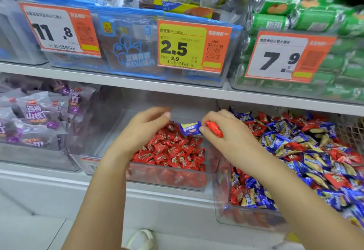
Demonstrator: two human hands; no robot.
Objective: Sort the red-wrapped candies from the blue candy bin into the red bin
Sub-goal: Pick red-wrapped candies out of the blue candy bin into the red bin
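Observation:
A clear bin of red-wrapped candies (171,151) sits in the middle of the lower shelf. To its right, a larger clear bin (246,218) holds mixed blue and red candies (307,151). My right hand (222,131) grips a red-wrapped candy (214,128) above the gap between the two bins. A single blue candy (190,128) shows just left of that hand, over the red pile; whether it is held or lying there I cannot tell. My left hand (145,125) hovers over the red bin's left side, fingers loosely curled, holding nothing.
A bin of purple snack bags (37,116) stands to the left. The upper shelf (137,80) overhangs the bins, carrying blue packets, green packs (315,19) and price tags. A white shoe (141,240) shows on the floor below.

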